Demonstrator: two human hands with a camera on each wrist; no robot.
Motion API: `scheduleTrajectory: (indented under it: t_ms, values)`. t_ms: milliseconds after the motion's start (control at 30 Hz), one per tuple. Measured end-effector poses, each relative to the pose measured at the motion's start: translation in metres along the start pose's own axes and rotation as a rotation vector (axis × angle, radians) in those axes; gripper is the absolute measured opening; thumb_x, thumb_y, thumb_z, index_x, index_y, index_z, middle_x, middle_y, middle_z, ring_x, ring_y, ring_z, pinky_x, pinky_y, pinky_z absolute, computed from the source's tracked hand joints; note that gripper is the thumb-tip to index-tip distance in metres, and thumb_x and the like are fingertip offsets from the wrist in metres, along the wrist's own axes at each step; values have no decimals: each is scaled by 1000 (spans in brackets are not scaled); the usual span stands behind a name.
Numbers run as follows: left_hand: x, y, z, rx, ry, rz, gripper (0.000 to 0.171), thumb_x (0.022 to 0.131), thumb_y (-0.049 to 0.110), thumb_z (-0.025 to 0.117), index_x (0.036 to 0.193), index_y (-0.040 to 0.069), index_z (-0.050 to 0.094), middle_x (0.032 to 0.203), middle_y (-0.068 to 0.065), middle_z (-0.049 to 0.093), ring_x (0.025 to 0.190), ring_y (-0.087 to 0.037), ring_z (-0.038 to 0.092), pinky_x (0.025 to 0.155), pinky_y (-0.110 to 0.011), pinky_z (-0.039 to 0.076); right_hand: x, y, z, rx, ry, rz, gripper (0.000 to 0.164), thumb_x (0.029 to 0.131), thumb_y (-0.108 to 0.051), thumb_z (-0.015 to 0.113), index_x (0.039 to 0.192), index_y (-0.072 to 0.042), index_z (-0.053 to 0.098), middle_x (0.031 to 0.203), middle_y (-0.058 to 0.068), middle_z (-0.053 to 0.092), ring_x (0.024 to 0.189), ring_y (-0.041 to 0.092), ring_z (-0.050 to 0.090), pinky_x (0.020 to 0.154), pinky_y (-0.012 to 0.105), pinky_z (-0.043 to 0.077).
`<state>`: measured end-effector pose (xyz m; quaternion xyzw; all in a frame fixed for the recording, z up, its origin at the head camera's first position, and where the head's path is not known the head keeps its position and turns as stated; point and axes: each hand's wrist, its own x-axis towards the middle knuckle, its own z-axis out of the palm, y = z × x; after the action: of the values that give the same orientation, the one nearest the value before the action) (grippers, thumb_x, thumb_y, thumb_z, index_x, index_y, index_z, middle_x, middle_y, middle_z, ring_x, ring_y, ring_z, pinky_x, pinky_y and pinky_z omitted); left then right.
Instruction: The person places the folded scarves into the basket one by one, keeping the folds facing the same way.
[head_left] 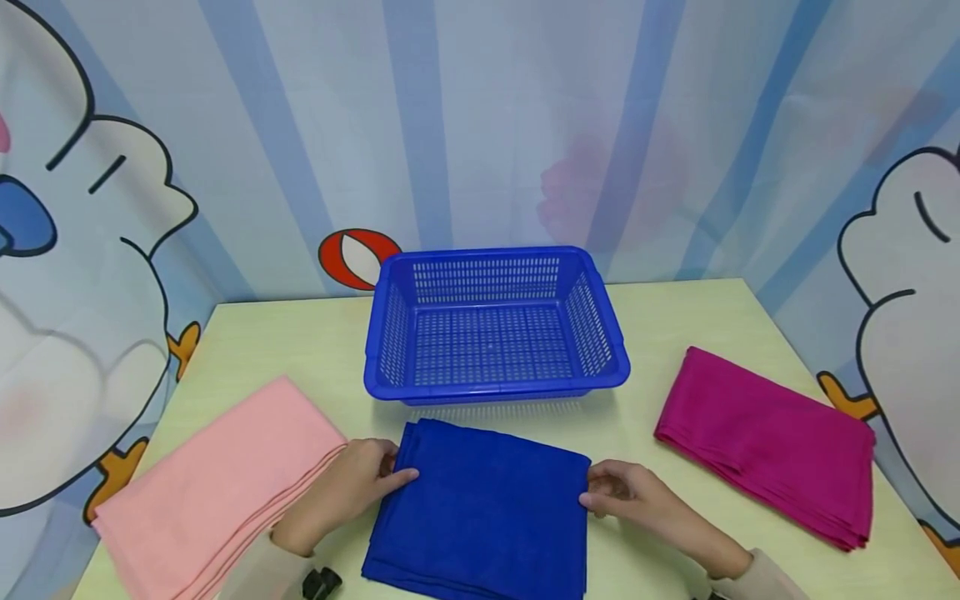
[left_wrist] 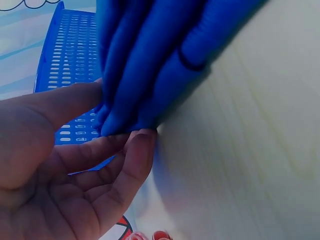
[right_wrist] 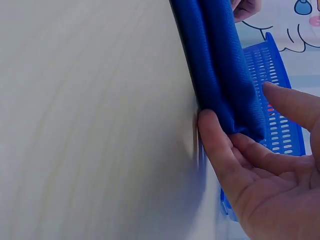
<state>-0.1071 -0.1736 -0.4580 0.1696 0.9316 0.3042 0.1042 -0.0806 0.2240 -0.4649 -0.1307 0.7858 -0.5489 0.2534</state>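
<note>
A folded blue cloth [head_left: 487, 508] lies on the table in front of the basket, its stacked layers showing in both wrist views. My left hand [head_left: 352, 483] pinches its left edge, thumb on top and fingers under the layers, as the left wrist view shows. At the opposite edge is my right hand [head_left: 633, 500]. In the right wrist view its fingers [right_wrist: 220, 145] touch the lower corner of the folds, while the thumb stands a little off the cloth. A folded pink cloth [head_left: 232, 475] lies beside my left forearm, partly hidden by it.
Behind the blue cloth stands a blue plastic basket [head_left: 495, 393] with slotted walls and nothing in it. A folded magenta cloth [head_left: 772, 450] lies at the right of the pale wooden table [head_left: 675, 317]. A cartoon-printed backdrop [head_left: 487, 125] rises along the table's back and sides.
</note>
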Motion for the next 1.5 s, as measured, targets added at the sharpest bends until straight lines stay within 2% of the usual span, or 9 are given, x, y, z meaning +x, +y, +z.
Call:
scheduleTrajectory:
  t_ms: [267, 433, 533, 633, 733, 867, 1033, 1267, 1500]
  values:
    - [-1, -1, -2, -148, -21, -39, 25, 91, 28, 75, 84, 5, 67, 69, 4, 61, 60, -9, 53, 53, -24, 45, -1, 0, 2, 272, -55, 79, 43, 100, -13, 61, 124, 19, 46, 98, 12, 67, 89, 24, 68, 80, 39, 59]
    - [-1, -4, -2, -242, -36, -42, 25, 90, 27, 75, 81, 6, 66, 66, 5, 57, 56, -7, 48, 49, -21, 38, -1, 1, 3, 389, -104, 112, 56, 101, -13, 60, 133, 25, 34, 99, 13, 70, 91, 22, 71, 84, 41, 58]
    - [0, -5, -2, -270, -36, -40, 25, 90, 26, 76, 79, 6, 65, 64, 6, 54, 54, -7, 44, 47, -20, 34, -1, 1, 5, 439, -121, 127, 49, 101, -13, 60, 130, 22, 41, 98, 12, 71, 89, 20, 71, 84, 41, 58]
    - [0, -5, -1, -293, -35, -43, 24, 89, 24, 76, 82, 3, 67, 65, 5, 58, 54, -6, 47, 48, -20, 37, 0, 1, 6, 464, -129, 141, 34, 101, -13, 60, 119, 13, 52, 95, 10, 72, 84, 18, 71, 81, 39, 59]
    - [1, -6, 0, -315, -40, -53, 24, 89, 22, 77, 88, -1, 69, 67, 3, 63, 56, -7, 52, 49, -21, 42, 0, 3, 8, 493, -150, 164, 24, 101, -14, 59, 113, 7, 56, 94, 11, 73, 81, 19, 72, 77, 37, 60]
    - [1, -7, 1, -344, -49, -57, 25, 89, 21, 77, 90, -3, 70, 67, 1, 66, 57, -9, 57, 51, -21, 45, 1, 4, 10, 531, -187, 180, 22, 102, -14, 57, 111, 4, 53, 92, 15, 73, 78, 21, 73, 73, 37, 60]
    - [1, -7, 3, -339, -34, -74, 25, 87, 22, 78, 88, -2, 71, 63, 2, 64, 54, -7, 54, 49, -21, 41, 1, 6, 12, 547, -183, 182, 16, 101, -14, 58, 105, -1, 49, 88, 14, 73, 75, 21, 74, 71, 37, 60]
    - [1, 0, 5, -327, 30, -141, 31, 85, 21, 80, 98, -6, 73, 79, -4, 73, 66, -12, 68, 59, -25, 55, 2, 6, 13, 553, -174, 170, 17, 101, -13, 58, 106, -1, 48, 88, 14, 73, 75, 22, 74, 72, 37, 60]
    - [-2, 6, 7, -311, 58, -176, 33, 82, 20, 83, 97, -7, 72, 75, -5, 71, 65, -15, 67, 58, -28, 55, 1, 5, 13, 546, -179, 172, 14, 102, -11, 57, 104, -1, 48, 87, 13, 73, 75, 20, 73, 71, 37, 60]
